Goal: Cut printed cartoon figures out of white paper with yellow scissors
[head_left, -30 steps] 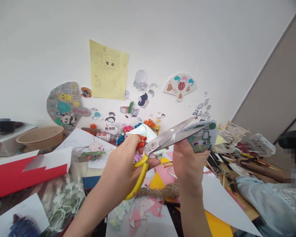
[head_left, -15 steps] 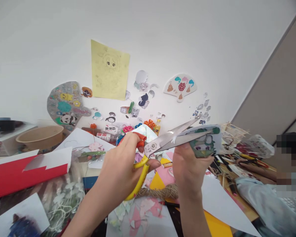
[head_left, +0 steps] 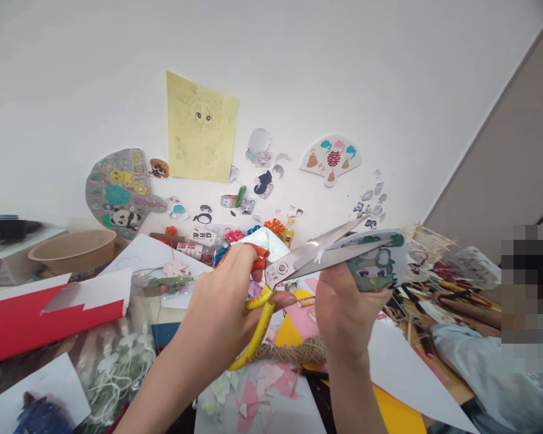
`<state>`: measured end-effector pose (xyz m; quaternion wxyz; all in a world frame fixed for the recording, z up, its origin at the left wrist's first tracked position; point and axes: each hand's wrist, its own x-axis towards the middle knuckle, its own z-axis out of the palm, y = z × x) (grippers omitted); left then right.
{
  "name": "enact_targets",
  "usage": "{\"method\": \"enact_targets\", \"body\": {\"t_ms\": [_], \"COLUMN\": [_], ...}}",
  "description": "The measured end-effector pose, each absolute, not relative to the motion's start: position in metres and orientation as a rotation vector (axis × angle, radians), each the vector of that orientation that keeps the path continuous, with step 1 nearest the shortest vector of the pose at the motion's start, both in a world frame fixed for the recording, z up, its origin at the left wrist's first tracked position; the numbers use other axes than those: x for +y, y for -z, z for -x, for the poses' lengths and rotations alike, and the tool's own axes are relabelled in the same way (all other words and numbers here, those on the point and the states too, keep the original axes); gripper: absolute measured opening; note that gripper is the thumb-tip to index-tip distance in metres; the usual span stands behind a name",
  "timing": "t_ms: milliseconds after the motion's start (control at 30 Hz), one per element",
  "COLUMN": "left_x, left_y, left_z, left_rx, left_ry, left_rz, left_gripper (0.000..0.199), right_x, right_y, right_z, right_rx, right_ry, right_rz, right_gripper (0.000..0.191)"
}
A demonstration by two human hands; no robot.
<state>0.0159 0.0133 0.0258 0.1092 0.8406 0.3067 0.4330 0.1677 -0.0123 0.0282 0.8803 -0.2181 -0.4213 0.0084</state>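
Observation:
My left hand (head_left: 228, 295) is closed around the scissors (head_left: 294, 265), which have one red and one yellow handle. Their long metal blades are spread apart and point to the right. My right hand (head_left: 348, 307) pinches a piece of paper (head_left: 374, 268) with a green cartoon drawing and a white margin. The lower blade lies across the front of this paper; the upper blade stands above it. My right fingers are partly hidden behind the blade and the paper.
Below my hands lie paper scraps (head_left: 266, 392) and a twine roll (head_left: 294, 352). A tan bowl (head_left: 75, 250) and red card (head_left: 22, 316) are at left. White paper (head_left: 411, 361) and another person's sleeve (head_left: 475, 367) are at right. Cutouts and a yellow drawing (head_left: 201, 132) hang on the wall.
The scissors and my hands stay almost in place. The drawn paper is tipped slightly, its lower edge a little lower. The person at the right has shifted slightly.

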Motion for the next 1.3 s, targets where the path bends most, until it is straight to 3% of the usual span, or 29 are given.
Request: {"method": "enact_targets", "body": {"t_ms": [733, 1100, 1300], "left_x": [0.013, 0.012, 0.012], "left_y": [-0.027, -0.029, -0.026], "left_z": [-0.014, -0.01, -0.008], "left_rx": [0.902, 0.914, 0.946], "left_ry": [-1.268, -1.248, -1.25], "left_rz": [-2.515, -2.578, -2.618], "left_gripper": [0.037, 0.041, 0.041], "right_x": [-0.014, -0.017, -0.014], "right_y": [-0.026, -0.03, -0.028], "right_z": [-0.175, -0.181, -0.186], "right_rx": [-0.954, -1.023, -1.053], "right_ry": [0.019, 0.086, 0.087], "right_rz": [0.479, 0.49, 0.443], "right_gripper": [0.033, 0.021, 0.028]}}
